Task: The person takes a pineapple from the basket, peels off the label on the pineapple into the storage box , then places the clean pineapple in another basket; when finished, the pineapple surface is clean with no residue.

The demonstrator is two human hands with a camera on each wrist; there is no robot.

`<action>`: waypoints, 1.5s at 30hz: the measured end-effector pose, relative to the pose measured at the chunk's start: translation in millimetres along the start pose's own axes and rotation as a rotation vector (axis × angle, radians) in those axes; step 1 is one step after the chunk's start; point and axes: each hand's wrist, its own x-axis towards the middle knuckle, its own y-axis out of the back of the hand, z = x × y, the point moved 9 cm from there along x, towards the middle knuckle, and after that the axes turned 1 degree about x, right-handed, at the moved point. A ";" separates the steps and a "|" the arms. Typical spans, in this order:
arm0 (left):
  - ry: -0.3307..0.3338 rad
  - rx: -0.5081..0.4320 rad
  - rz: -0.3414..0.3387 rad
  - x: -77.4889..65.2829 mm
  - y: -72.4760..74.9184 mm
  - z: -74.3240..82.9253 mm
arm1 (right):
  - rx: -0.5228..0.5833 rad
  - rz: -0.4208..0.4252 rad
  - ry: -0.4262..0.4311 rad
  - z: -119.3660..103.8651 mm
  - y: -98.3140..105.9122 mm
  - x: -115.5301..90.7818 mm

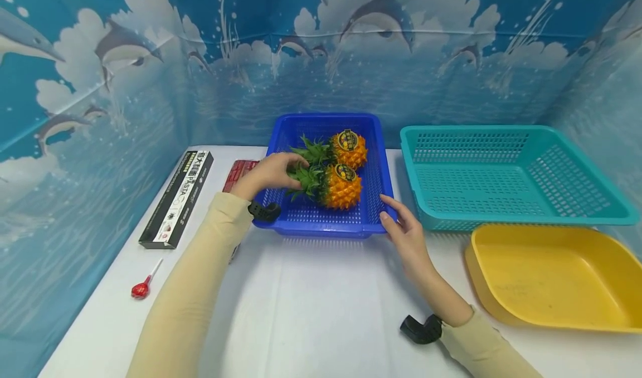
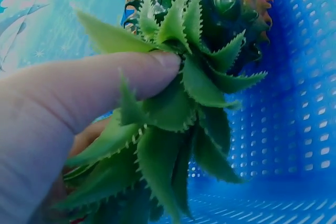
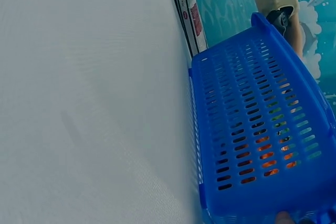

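Two small orange pineapples with green leafy crowns and round black-and-yellow stickers lie side by side in a blue perforated basket (image 1: 321, 226). My left hand (image 1: 276, 170) reaches over the basket's left rim and grips the crown of the nearer pineapple (image 1: 343, 188). In the left wrist view, the thumb presses on the spiky leaves of that crown (image 2: 168, 103), with other fingers partly hidden behind. The farther pineapple (image 1: 357, 155) lies just behind it. At the basket's front right corner, my right hand (image 1: 411, 241) pinches the rim. Only a fingertip (image 3: 284, 217) shows in the right wrist view.
A teal perforated basket (image 1: 516, 220) stands to the right, with a yellow basin (image 1: 551, 277) in front of it. On the left lie a black pasta box (image 1: 178, 199) and a red lollipop (image 1: 141, 290). A red packet (image 1: 241, 171) is partly behind the left arm.
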 end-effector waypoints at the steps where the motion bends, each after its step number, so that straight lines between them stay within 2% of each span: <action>1: 0.001 0.005 0.003 0.9 0.2 0.2 | -0.005 0.001 0.001 0.0 0.2 0.3; 5: 0.004 -0.015 0.034 2.7 0.8 -2.1 | 0.001 0.004 -0.002 1.8 0.3 0.9; 10: 0.034 -0.090 0.094 -0.1 -0.5 -9.6 | 0.027 -0.002 -0.023 7.4 -1.4 -0.2; 15: 0.020 -0.125 0.158 -2.5 2.3 -8.3 | 0.015 -0.007 -0.027 9.6 -2.4 -0.8; 21: 0.027 -0.117 0.235 -11.8 14.5 -4.8 | 0.014 -0.033 -0.024 8.5 -5.5 1.2; 27: 0.011 -0.161 0.308 -29.1 31.1 0.7 | -0.005 -0.026 -0.036 9.0 -4.2 1.7; 32: -0.009 -0.235 0.385 -51.5 49.9 9.6 | 0.002 -0.011 -0.041 9.6 -0.9 2.0; 37: -0.036 -0.378 0.461 -85.7 64.7 29.4 | 0.005 0.001 -0.042 9.5 2.2 2.2; 41: -0.055 -0.476 0.509 -121.6 63.5 49.4 | 0.006 0.001 -0.038 8.0 2.5 1.6; 45: -0.094 -0.550 0.551 -155.2 47.7 70.4 | 0.023 -0.008 -0.014 4.1 1.9 1.8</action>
